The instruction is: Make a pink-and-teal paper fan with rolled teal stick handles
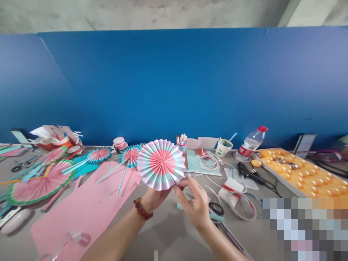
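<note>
A round pleated paper rosette [162, 165], pink in the middle with pale blue and lilac rings, is held upright above the table. My left hand [156, 198], with a red bead bracelet [142, 209] at the wrist, supports it from below and behind; most of its fingers are hidden by the paper. At the rosette's lower right edge, my right hand [192, 200] pinches the rim between thumb and index finger. Smaller pleated rosettes on paper sticks [131, 156] lie just behind and to the left, near a large pink paper sheet [89, 206].
A pink fan with green edging [40, 181] lies at the left. Toward the back right stand a paper cup [224, 148] and a water bottle [250, 145]. A glue gun [251, 174], white tape rolls [241, 206] and a tray of orange balls [307, 174] are at the right.
</note>
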### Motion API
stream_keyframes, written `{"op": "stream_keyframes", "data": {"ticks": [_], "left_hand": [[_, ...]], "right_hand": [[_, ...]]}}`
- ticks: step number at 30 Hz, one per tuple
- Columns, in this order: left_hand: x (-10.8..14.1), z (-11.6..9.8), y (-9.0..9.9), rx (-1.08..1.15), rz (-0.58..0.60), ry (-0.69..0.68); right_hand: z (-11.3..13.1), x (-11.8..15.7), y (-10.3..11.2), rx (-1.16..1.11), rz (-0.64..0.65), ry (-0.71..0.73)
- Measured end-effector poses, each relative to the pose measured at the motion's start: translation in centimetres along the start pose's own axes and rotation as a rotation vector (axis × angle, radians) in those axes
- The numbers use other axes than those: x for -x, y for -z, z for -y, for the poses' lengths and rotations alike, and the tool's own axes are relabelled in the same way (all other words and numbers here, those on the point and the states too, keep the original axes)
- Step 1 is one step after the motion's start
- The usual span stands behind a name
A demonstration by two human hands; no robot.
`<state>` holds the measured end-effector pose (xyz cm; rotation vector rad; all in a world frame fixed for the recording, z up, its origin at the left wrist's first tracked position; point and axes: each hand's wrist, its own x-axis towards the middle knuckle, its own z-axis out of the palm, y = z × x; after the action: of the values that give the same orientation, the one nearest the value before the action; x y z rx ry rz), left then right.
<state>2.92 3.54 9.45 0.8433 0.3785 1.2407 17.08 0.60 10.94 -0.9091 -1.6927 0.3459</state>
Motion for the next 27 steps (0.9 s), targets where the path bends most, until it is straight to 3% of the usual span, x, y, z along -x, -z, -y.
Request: {"op": "stream_keyframes", "data": {"ticks": [6, 12, 16, 20, 27], "left_hand": [[0.2, 0.1, -0.2, -0.03, 0.038, 0.004], [0.2, -0.2, 0.4, -0.084, 0.068, -0.014], [0.9, -0.3, 1.9, -0.033, 0.024, -0.014], [2.6, 0.4, 3.1, -0.01, -0.024, 0.081], [4.7, 2.9, 4.8, -0.045, 0.029, 0.181]], "right_hand": [[0.0, 0.1, -0.1, 0.004, 0.021, 0.02], [0.0, -0.2, 0.4, -0.09, 0.099, -0.057], [-1.0, 0.0, 0.4, -0.332, 0.175, -0.341], [-2.2, 0.7, 0.1, -0.6, 0.125, -0.677], [-3.3, 2.3, -1.3, -0.937, 0.146, -0.919]]}}
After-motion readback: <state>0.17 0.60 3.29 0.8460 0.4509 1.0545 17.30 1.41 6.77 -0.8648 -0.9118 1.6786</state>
